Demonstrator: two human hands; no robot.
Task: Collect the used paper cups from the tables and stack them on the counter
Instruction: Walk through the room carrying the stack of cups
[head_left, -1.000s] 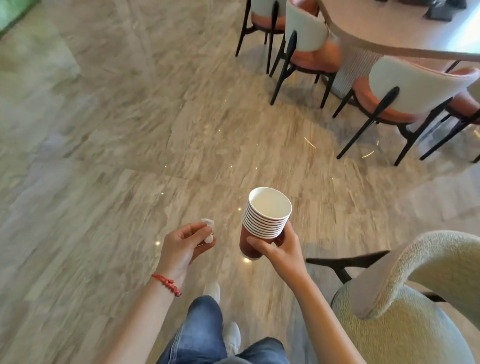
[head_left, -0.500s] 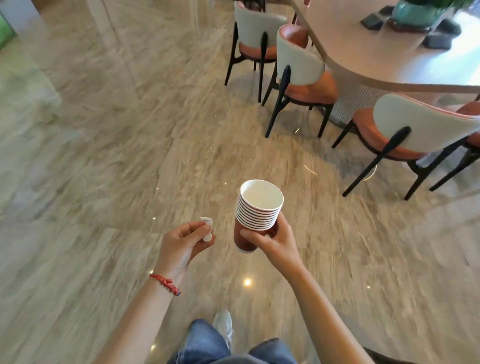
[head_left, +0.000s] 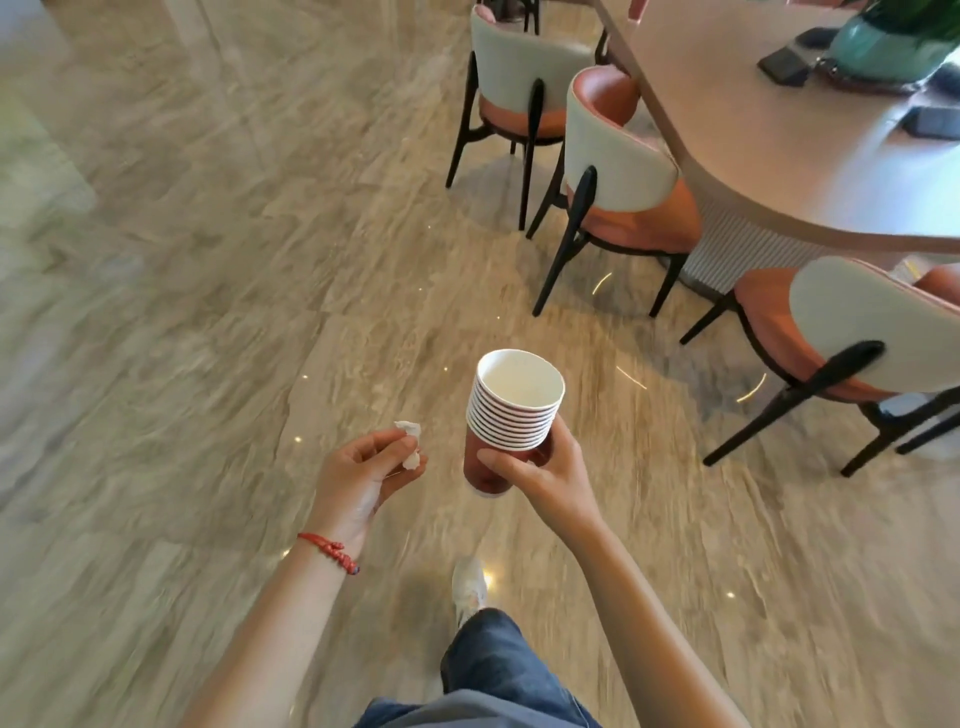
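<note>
A: Your right hand (head_left: 540, 467) grips the nested paper cup stack (head_left: 511, 415) low, mid-air over the floor.
B: Light and crushable, so hold gently. Your left hand (head_left: 363, 473) pinches a crumpled tissue (head_left: 410, 447).

The stack of paper cups (head_left: 511, 415) sits right of the crumpled tissue (head_left: 410, 451); chairs (head_left: 618, 171) line the table (head_left: 769, 156) ahead right.

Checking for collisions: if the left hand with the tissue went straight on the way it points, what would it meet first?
Probably the stack of paper cups in the right hand; the left hand points toward it, though depth is unclear.
</note>
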